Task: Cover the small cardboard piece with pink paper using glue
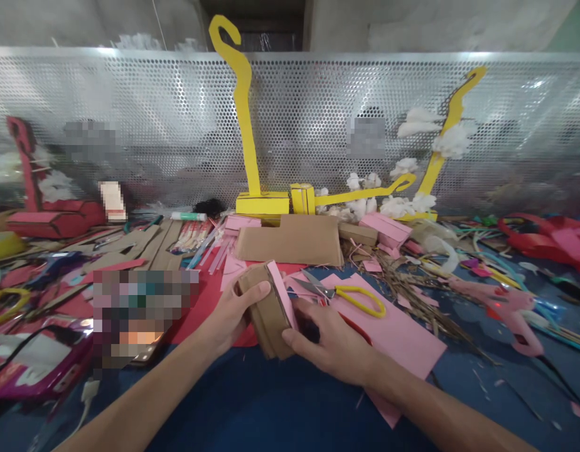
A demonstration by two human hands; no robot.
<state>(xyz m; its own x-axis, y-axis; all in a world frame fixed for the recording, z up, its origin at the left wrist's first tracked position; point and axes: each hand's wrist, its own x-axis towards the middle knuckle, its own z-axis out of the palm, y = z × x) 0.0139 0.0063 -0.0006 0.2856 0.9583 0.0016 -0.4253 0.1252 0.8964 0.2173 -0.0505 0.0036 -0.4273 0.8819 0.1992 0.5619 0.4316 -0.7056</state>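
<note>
One box (pixel 271 320) is just left of the scissors (pixel 360 300) — the left hand (pixel 233 314) clamps it, the right hand's (pixel 337 339) fingers pinch its edge. One side has pink paper (pixel 281 294) — the brown sides have none yet.

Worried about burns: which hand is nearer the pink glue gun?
Right: the right hand, touching the cardboard block, is left of the glue gun; the left hand, gripping that block, is farther left.
</note>
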